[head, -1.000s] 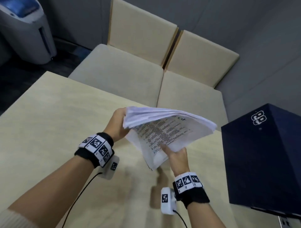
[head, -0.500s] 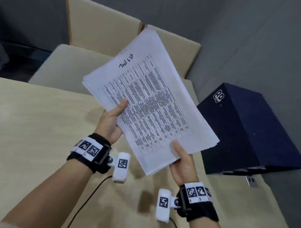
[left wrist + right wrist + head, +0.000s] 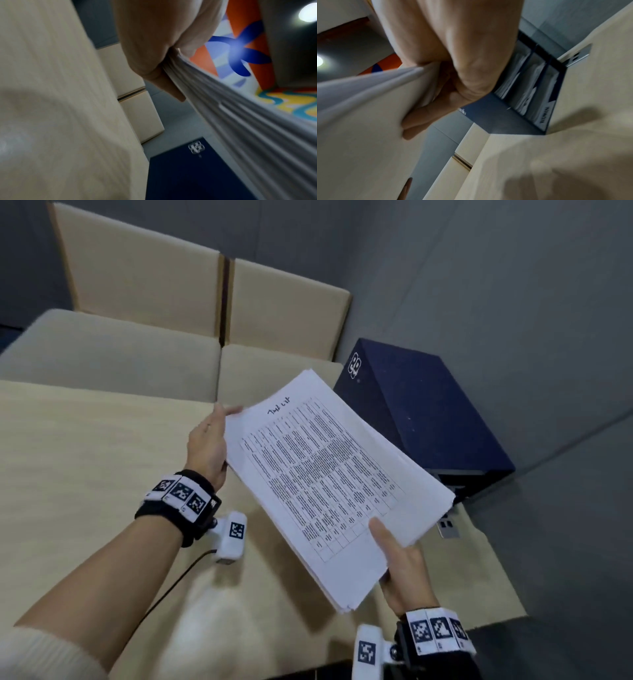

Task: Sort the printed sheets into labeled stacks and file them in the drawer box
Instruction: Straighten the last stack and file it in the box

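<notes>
A thick stack of printed sheets (image 3: 329, 484) is held in the air above the table, its top page showing a table of text with a handwritten title. My left hand (image 3: 209, 446) grips the stack's far left corner, seen edge-on as layered paper (image 3: 240, 121). My right hand (image 3: 397, 559) pinches the near right corner, thumb on top and fingers (image 3: 426, 117) under the sheets (image 3: 359, 108). The dark blue drawer box (image 3: 421, 419) stands at the table's right edge, just beyond the stack. Its front compartments (image 3: 530, 88) hold papers and a label.
The light wooden table (image 3: 85, 460) lies under both arms. Beige cushioned bench seats (image 3: 137, 309) stand behind it, against grey walls. A small metal plate (image 3: 448, 527) lies on the table by the box. A cable (image 3: 171, 590) trails from my left wrist camera.
The stack was curled and bent a second ago; it is now flat and face up, lowered towards the drawer box. My left hand slid from the side edge to the far corner.
</notes>
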`<state>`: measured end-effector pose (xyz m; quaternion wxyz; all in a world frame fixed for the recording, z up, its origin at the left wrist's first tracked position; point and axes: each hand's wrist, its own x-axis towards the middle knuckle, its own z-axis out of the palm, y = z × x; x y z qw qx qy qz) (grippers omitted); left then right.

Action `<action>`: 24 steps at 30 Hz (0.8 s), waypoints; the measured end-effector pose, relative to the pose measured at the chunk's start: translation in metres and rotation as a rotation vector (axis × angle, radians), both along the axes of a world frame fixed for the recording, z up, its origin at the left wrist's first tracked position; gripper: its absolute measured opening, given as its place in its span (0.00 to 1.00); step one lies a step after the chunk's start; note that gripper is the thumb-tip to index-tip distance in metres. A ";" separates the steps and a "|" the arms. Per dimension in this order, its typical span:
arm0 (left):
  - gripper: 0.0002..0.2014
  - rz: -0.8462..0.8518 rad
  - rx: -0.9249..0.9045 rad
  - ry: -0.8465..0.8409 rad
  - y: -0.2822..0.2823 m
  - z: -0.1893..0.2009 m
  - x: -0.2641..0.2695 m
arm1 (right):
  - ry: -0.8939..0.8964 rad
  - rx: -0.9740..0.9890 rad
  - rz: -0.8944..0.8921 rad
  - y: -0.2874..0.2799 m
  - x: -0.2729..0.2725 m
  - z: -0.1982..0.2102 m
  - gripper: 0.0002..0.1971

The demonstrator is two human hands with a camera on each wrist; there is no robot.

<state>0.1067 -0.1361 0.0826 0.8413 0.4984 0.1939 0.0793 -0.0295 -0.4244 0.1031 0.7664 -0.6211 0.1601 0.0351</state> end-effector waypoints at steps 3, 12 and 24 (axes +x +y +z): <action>0.22 0.011 0.032 0.017 -0.045 0.001 -0.020 | 0.027 0.012 -0.011 -0.046 -0.017 -0.008 0.33; 0.11 0.098 0.192 0.243 -0.107 -0.060 -0.091 | 0.206 -0.098 0.080 -0.125 -0.047 -0.057 0.19; 0.07 -0.290 0.524 0.628 -0.176 -0.123 -0.119 | 0.389 0.002 0.007 -0.215 -0.086 -0.077 0.19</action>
